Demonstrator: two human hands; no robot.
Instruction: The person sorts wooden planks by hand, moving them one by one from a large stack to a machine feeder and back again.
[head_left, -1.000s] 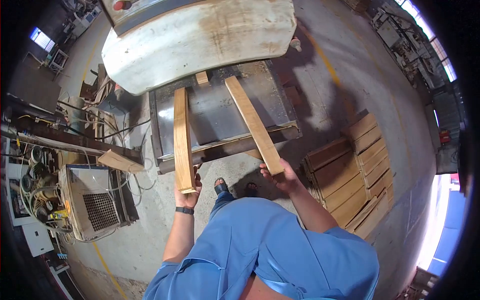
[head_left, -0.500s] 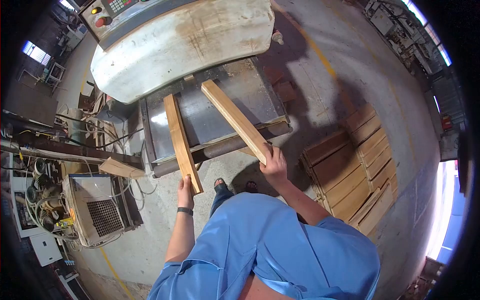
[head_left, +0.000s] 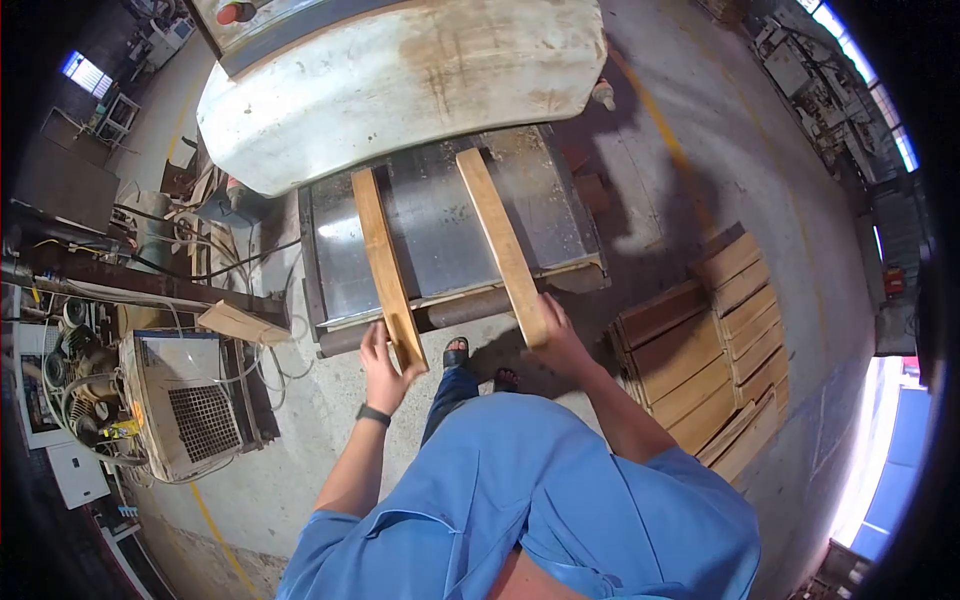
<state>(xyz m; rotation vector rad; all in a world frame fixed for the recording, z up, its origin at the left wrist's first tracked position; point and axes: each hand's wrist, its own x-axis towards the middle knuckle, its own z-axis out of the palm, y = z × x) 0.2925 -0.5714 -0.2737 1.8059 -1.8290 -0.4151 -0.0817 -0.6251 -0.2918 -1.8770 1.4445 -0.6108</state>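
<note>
Two long wooden boards lie side by side on the metal bed (head_left: 435,235) of a machine, their near ends overhanging its front edge. My left hand (head_left: 385,372) is at the near end of the left board (head_left: 380,250), fingers apart on its left side and thumb close to the end. My right hand (head_left: 560,343) grips the near end of the right board (head_left: 503,240) from the right side. Its palm side is hidden. The boards' far ends reach close to the machine's stained white hood (head_left: 400,90).
A roller (head_left: 465,310) runs along the bed's front edge. Stacked wooden boards (head_left: 690,350) lie on the floor to the right. On the left stand a box-shaped unit with a grille (head_left: 205,415), hoses and a loose wood piece (head_left: 243,322). A red button (head_left: 230,13) sits above the hood.
Both boards have come closer to parallel, the right one swinging straighter and lying flatter on the bed. My left hand has loosened from its board's end. The view has shifted slightly.
</note>
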